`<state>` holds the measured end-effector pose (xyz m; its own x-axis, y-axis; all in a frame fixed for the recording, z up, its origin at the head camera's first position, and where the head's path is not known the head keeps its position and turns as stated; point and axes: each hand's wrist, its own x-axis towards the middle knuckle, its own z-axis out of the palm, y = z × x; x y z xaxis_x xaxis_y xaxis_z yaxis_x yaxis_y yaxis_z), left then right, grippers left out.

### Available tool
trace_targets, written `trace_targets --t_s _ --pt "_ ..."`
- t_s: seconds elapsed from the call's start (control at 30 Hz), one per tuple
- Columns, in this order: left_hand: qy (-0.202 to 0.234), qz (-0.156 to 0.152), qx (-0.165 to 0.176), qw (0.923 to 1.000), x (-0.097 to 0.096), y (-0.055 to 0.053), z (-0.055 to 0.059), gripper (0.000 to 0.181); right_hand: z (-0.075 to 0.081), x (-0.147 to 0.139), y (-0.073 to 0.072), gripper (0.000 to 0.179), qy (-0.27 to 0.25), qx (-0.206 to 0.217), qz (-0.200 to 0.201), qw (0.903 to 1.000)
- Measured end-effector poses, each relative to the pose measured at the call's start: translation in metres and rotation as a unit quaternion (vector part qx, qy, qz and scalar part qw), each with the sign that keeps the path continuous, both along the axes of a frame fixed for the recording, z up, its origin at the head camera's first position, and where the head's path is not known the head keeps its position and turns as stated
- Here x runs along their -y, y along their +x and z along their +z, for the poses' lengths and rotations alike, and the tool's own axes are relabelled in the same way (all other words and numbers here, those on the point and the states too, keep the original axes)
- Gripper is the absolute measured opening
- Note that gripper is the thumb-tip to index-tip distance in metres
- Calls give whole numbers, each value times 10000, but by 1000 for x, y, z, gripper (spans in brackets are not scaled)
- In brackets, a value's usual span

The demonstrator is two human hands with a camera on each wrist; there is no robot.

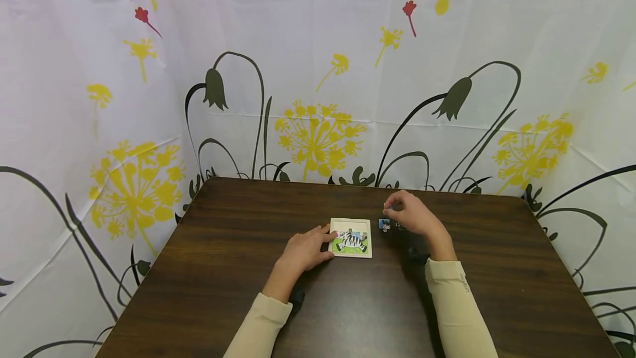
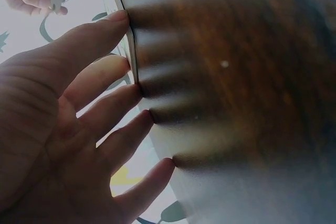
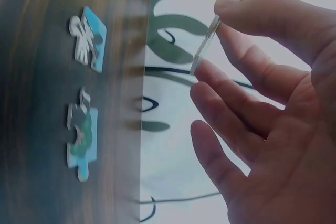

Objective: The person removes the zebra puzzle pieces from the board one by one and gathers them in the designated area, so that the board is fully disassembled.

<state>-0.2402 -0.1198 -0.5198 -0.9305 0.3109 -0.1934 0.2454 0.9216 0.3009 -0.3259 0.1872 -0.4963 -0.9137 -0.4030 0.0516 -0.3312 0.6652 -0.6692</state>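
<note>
A square wooden puzzle tray (image 1: 350, 220) with a zebra picture lies on the table, partly filled with pieces. My left hand (image 1: 309, 247) rests at its left edge, fingers spread, with the thumb and fingertips touching the frame in the left wrist view. Up and to the right of the tray, my right hand (image 1: 411, 214) is raised above the table. Between thumb and fingers it pinches a thin puzzle piece (image 3: 205, 45), seen edge-on. Two loose pieces lie below that hand: a blue one with a black-and-white figure (image 3: 89, 40) and a blue-green one (image 3: 84, 140).
The dark wooden table (image 1: 223, 269) reaches back to a white curtain (image 1: 308, 26) printed with flowers. Its far edge runs just behind the right hand. A dark wrist device (image 1: 417, 257) sits under the right wrist.
</note>
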Motion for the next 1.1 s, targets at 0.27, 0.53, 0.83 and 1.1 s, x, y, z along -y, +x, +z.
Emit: trace_targets --t_s 0.27,0.53,0.83,1.1 --pt "-23 -2 41 10000 0 1 2 63 0 -18 0 13 -314 69 -150 9994" --pt "-20 2 41 10000 0 0 1 63 1 -38 -1 36 -207 96 -331 9992" --pt "37 62 40 10000 0 -1 2 63 -2 -65 1 31 228 428 -343 9982" --pt "81 50 23 10000 0 -1 0 62 -7 -67 6 28 1175 1137 -804 9833"
